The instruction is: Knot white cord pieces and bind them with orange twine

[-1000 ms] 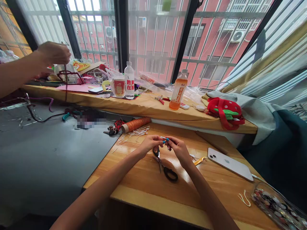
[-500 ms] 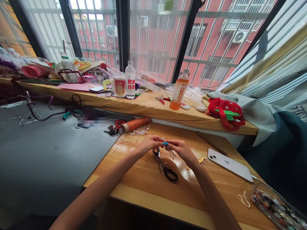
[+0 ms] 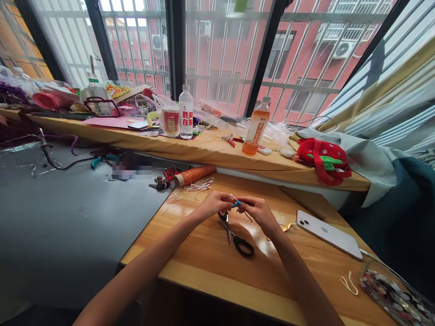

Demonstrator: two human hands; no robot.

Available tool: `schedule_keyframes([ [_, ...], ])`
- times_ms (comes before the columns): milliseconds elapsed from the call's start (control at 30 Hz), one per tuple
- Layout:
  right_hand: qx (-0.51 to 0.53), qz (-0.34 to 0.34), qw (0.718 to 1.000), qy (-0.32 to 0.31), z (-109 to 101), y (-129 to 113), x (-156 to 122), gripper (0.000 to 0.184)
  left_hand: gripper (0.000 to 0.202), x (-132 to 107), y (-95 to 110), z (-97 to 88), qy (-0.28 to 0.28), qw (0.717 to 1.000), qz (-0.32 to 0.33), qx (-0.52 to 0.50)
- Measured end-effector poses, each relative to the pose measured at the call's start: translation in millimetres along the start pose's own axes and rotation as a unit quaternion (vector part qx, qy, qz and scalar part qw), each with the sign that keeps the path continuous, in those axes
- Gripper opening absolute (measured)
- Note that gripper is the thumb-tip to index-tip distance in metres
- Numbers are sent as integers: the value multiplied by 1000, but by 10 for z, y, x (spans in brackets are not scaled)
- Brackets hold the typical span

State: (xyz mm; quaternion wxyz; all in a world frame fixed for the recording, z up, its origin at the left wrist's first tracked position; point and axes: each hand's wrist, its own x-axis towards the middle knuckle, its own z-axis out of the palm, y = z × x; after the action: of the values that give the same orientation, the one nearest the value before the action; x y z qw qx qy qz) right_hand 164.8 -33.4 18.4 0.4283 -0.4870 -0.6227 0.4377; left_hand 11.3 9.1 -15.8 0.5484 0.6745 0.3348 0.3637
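Note:
My left hand [image 3: 216, 204] and my right hand [image 3: 255, 209] meet above the wooden table [image 3: 190, 244]. Their fingertips are pinched together around a thin white cord [image 3: 233, 197], whose short end sticks up between them. A darker loose end hangs below my right fingers. Small spots of blue show at the fingertips; I cannot tell whether they are nails or part of the piece. Beneath the hands lie black-handled scissors [image 3: 243, 247], blades spread a little, with one handle loop partly behind my left fingers.
A spool of orange cord [image 3: 195, 175] and white cord scraps [image 3: 176, 194] lie at the table's far left. On the right are a white phone [image 3: 328, 233], a looped cord piece [image 3: 350, 284] and a clear box of beads [image 3: 396, 290]. Bottles, including an orange drink [image 3: 256, 127], stand on the sill.
My fingertips have shifted slightly on the cord, and fewer strands show below them. The whole view has moved a little; the things on the table lie as before.

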Motion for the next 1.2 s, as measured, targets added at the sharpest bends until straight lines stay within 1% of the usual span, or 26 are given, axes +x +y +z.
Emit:
schedule_keyframes([
  [67,29,8,999,-13,-25,-9,0,30,15,3,2,-19,-6,1000,10,-1],
  [133,44,16,999,-24,-46,-17,-2,30,15,-6,23,-28,-2,999,25,21],
  [267,52,32,997,-52,-61,-18,-3,29,10,-50,86,-8,36,990,51,129],
  [333,56,39,996,-56,-60,-7,4,30,11,-69,110,9,42,984,53,163],
  [500,45,58,995,-74,-70,29,22,28,13,-80,127,23,38,980,61,184],
  [567,37,52,995,-75,-72,25,19,31,12,-79,129,23,36,978,65,194],
  [667,31,33,997,-69,-57,-2,5,36,9,-84,141,31,41,971,80,220],
  [733,29,26,998,-58,-34,-21,-7,34,8,-95,152,44,50,963,100,247],
  [800,30,27,999,-37,-4,-28,-18,29,8,-109,155,61,63,948,128,285],
  [933,38,33,999,14,52,-3,-22,26,11,-142,124,93,80,905,183,376],
  [1000,28,33,998,36,64,15,-16,24,12,-151,111,101,79,895,199,390],
  [1033,24,30,998,46,64,20,-12,22,11,-151,112,101,77,899,201,380],
  [1100,33,22,997,65,52,21,-4,20,10,-145,133,91,72,924,183,327],
  [1133,49,17,996,70,40,17,-1,20,11,-139,152,80,65,943,162,285],
  [1200,95,16,993,73,12,6,4,21,17,-128,198,54,33,976,105,186],
])
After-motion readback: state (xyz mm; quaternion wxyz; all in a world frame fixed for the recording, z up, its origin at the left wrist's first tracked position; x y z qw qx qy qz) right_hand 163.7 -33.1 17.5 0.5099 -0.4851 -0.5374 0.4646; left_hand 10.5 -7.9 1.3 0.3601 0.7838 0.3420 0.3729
